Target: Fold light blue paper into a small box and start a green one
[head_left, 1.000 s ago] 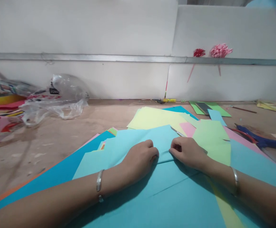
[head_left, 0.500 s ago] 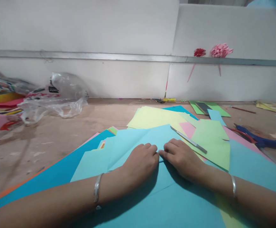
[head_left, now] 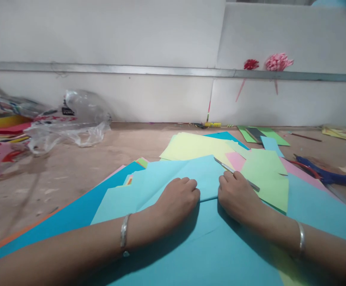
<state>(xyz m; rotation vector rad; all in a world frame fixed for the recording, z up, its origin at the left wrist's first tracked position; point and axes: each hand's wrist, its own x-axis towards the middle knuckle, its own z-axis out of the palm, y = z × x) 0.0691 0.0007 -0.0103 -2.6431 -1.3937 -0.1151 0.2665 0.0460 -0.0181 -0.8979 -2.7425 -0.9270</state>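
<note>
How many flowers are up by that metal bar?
2: a small red flower, and to its right a bigger pink flower, both with their heads showing above the metal bar. I see no sign of others hidden there.

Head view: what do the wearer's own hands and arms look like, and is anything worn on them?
The left hand and right hand are ungloved, and no sleeves show on the forearms. Each has a shiny, silver-coloured bracelet: the left bracelet shows a small rounded end below its band; the right bracelet is a narrow band. No rings are visible.
</note>
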